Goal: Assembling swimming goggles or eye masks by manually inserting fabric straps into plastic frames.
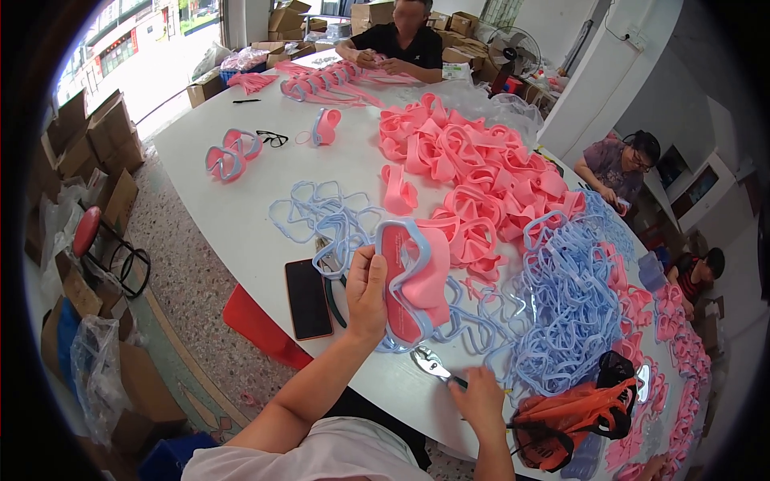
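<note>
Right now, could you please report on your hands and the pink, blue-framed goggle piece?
Left hand gripping pink, blue-framed goggle piece over white table. Right hand at silver-headed pliers, grip unclear. Heaped pale-blue plastic frames crowd the right.

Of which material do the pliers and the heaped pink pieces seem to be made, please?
Pliers: likely polished metal at the head, which shines silvery. Pink pieces: rather matte, probably silicone or soft rubber, since they lie bent and folded.
</note>
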A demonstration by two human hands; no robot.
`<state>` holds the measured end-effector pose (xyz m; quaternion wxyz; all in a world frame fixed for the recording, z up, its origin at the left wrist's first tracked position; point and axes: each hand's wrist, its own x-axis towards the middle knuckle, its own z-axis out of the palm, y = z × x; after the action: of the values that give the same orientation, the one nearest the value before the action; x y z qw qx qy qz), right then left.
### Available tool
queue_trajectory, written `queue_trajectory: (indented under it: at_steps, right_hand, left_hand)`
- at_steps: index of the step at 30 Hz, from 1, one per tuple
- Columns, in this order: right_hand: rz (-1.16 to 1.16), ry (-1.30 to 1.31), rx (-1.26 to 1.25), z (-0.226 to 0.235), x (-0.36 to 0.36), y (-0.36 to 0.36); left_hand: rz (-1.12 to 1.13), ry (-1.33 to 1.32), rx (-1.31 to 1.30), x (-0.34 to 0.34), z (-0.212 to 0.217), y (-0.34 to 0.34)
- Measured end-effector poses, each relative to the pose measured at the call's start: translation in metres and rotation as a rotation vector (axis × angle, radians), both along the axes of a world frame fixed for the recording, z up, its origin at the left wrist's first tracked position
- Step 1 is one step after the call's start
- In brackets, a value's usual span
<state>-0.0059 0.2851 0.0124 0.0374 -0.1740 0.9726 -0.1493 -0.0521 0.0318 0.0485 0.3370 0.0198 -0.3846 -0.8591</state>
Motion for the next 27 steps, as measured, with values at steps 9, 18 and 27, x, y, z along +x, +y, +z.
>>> queue_trajectory:
  at_steps: [9,18,27]
  right_hand:
    - [0.209,-0.377,-1.191,0.101,-0.049,-0.067]
    - [0.133,-0.131,-1.065,0.092,-0.053,-0.066]
    - [-0.099,0.496,-0.384,0.097,-0.063,-0.081]
  left_hand:
    - [-0.144,0.024,-0.219,0.011,0.004,0.020]
    - [-0.032,-0.040,-0.312,0.014,-0.004,0.024]
    - [-0.006,0.004,-0.405,0.007,0.000,0.043]
